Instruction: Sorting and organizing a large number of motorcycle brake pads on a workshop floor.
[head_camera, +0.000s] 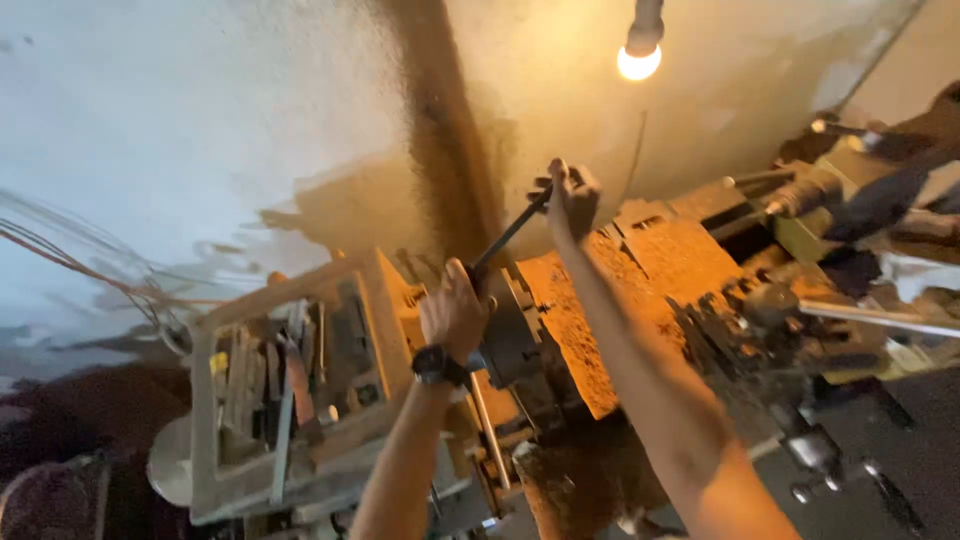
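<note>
A: What's at the far left?

B: Loose wires (90, 270) against the pale wall (200, 100), then an open box of tools (285, 385) sitting on top of the machine, likely kept there so they're within reach.

A: And the hands?

B: The left hand (455, 310), with a dark watch (436, 365) on the wrist, is curled tight around the lower end of a long dark bar (508, 235), just where it meets the round chuck (515, 340) of the lathe (640, 290). The right hand (572, 195) is wrapped around the upper end of the same bar, arm stretched out.

A: Why one at each end?

B: I'd judge the far grip gives leverage and the near one steadies the bar at the chuck. The bar slants up to the right between them.

A: Further right?

B: The rusty orange bed of the lathe, a cluttered tool holder (740, 320), and dark handles (820, 450) low down. A bare bulb (640, 60) hangs lit above, right over the work, and colours the metal orange.
</note>
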